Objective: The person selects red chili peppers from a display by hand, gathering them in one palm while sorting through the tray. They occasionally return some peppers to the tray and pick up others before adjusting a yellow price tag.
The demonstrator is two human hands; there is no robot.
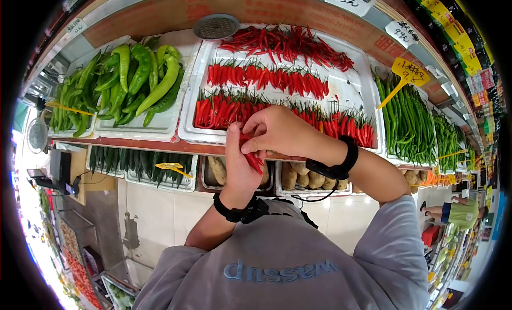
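Note:
Red chilies (253, 159) lie in my left hand (239, 168), whose fingers are wrapped round them with the thumb up. My right hand (280, 129) meets it from the right, its thumb and fingers pinched at the top of the same chilies; what lies between those fingertips is hidden. Both hands are over the front edge of a white foam tray (186, 115). In that tray, red chilies stand in a front row (218, 111) and a middle row (266, 78), with a loose pile (288, 43) at the back.
Green peppers (141, 70) fill trays on the left, long green chilies (408, 120) on the right. A round metal dish (216, 26) sits at the tray's back corner. Below the shelf edge are cucumbers (141, 163) and potatoes (301, 176). Another person (461, 213) is far right.

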